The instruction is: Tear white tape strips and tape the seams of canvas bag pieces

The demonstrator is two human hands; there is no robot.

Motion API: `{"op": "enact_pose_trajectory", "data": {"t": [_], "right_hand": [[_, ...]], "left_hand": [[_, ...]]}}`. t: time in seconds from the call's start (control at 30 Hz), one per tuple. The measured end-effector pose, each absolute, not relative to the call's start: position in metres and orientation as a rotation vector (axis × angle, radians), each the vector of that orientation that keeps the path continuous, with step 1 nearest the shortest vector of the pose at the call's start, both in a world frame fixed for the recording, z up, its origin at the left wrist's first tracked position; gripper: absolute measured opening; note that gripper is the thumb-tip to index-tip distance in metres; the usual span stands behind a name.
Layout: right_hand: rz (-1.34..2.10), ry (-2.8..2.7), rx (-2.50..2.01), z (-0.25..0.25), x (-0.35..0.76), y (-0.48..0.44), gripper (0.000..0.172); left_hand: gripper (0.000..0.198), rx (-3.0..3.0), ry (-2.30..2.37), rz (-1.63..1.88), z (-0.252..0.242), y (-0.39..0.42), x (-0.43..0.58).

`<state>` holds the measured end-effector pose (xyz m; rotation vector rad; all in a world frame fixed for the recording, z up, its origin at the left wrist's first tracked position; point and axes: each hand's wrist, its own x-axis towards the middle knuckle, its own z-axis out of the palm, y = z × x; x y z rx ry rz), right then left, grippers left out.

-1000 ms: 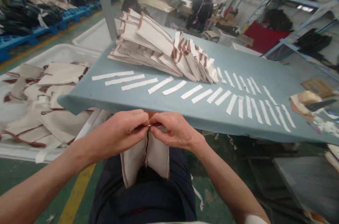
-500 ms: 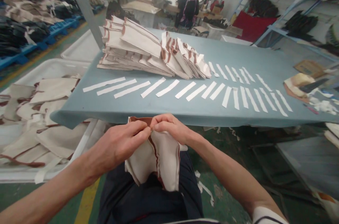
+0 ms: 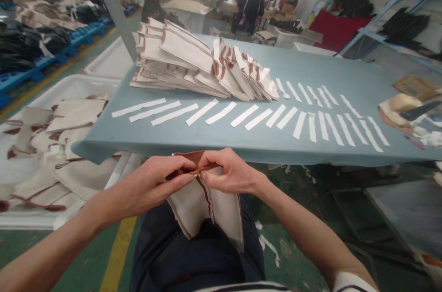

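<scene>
A cream fabric pouch (image 3: 223, 209) with brown-bound seams hangs over my lap, below the table's front edge. My left hand (image 3: 167, 177) pinches its brown top edge from the left, thumb in front. From the right, my right hand (image 3: 229, 172) grips the same edge close beside it, thumb and fingers pressed together. The pouch's brown inside shows behind my fingers. Just beyond, white strips (image 3: 221, 113) lie in rows on the blue-green table (image 3: 165, 142). Behind them rises a stack of similar cream pieces (image 3: 186, 50), some with white strips laid on them.
At my left, a white bin (image 3: 74, 81) holds more cream pieces with brown edging. A grey post (image 3: 117, 11) rises at the table's left end. The table's right end carries a cardboard piece (image 3: 412, 87) and scraps. A person (image 3: 250, 8) is in the background.
My hands have shifted slightly, and the left fingers have opened out along the pouch's edge. The pouch's lower panels have swung apart a little. The view has turned slightly left.
</scene>
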<state>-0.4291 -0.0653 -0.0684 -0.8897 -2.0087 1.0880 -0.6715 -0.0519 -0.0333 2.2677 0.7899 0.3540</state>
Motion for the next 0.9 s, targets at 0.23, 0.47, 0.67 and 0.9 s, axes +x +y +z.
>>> {"op": "enact_pose_trajectory", "data": {"t": [0.23, 0.47, 0.67, 0.9], "right_hand": [[0.698, -2.193, -0.822, -0.07, -0.429, -0.071, 0.007], [0.768, -2.292, -0.916, -0.06, -0.423, -0.076, 0.014], [1.408, -2.039, -0.868, -0.055, -0.434, -0.068, 0.057], [1.622, -1.801, -0.894, -0.055, -0.439, -0.076, 0.064]], "left_hand": [[0.039, 2.43, 0.672, 0.377, -0.038, -0.049, -0.667], [0.027, 2.469, 0.769, 0.503, -0.05, -0.059, -0.665], [0.031, 2.333, 0.746, 0.551, -0.042, -0.055, -0.665], [0.045, 1.995, 0.612, 0.298, -0.03, -0.037, -0.677]]}}
